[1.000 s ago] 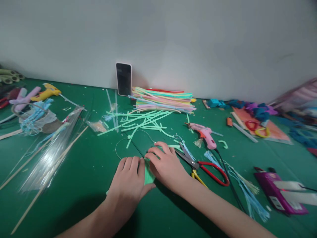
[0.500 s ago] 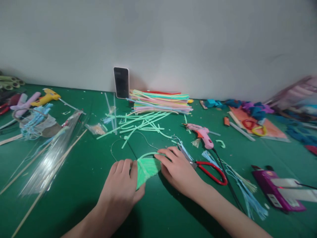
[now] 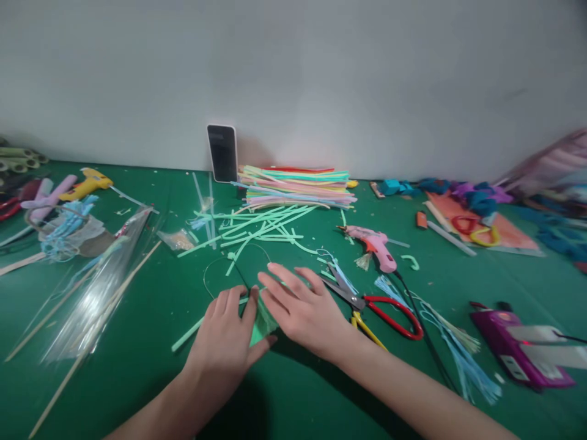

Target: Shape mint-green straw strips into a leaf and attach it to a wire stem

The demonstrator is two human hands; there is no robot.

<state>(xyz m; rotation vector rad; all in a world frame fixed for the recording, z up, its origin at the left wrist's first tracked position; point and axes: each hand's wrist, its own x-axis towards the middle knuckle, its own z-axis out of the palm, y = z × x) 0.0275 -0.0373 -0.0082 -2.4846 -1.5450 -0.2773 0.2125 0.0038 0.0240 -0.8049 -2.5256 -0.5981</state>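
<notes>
left hand [image 3: 227,339] and right hand [image 3: 305,311] flat, fingers spread open, pressing fringed mint-green paper piece [image 3: 260,322], green felt-like bench [image 3: 151,318], red-handled metal scissors [image 3: 376,305] beside, no readable writing

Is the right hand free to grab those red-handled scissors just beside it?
Probably yes. The red-handled scissors lie flat on the green table just right of the right hand, nothing between them. The hand would first have to lift off the green piece it presses.

Soft, even indoor light, glare on the clear wrap [image 3: 98,287], blurred and bowed edges, faint shadows under both forearms
</notes>
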